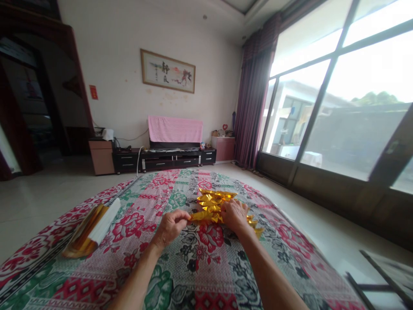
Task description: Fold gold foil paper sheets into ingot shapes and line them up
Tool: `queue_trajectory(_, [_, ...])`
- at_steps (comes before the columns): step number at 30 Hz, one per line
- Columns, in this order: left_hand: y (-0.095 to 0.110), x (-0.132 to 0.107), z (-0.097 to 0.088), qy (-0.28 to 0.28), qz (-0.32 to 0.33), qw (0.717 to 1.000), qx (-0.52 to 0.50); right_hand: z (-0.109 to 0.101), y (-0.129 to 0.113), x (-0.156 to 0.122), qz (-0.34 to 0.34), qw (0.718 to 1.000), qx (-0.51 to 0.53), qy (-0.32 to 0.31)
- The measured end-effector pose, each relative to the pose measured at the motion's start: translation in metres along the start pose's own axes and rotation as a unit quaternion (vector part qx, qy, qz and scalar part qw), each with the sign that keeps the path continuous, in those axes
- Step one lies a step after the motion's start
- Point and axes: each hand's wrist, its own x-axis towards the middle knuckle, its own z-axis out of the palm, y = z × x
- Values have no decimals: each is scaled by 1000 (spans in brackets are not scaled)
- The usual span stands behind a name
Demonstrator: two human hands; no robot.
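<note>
My left hand (172, 226) is closed in a pinch on the left tip of a folded piece of gold foil paper (206, 215). At its other end, my right hand (235, 214) curls down over the same piece, with its fingertips partly hidden. Just behind lie several more shiny folded gold foil pieces (214, 198), pointed at their ends, in a loose row. A few gold tips also show to the right, beyond my right wrist. Everything rests on a flowered tablecloth (193, 280) in red, green and grey.
To the left on the cloth lies a stack of flat gold and white sheets (92, 230). Across the room stands a low black cabinet (161, 162) with a pink cloth (176, 128) above it. A dark metal frame (377, 280) stands at the lower right, beside the table.
</note>
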Motion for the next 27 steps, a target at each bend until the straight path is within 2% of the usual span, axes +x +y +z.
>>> queue_trajectory(6, [7,-1,8,-48,50,994,85,-6,-2,3,-3,1000,-3,-12])
queue_trajectory(13, [15,-1,31,-74,107,985,112,-9,-5,7,0,1000,0,-19])
queue_trajectory(27, [17,6,53,-50,93,985,136,-3,-2,18,-7,1000,13,-20])
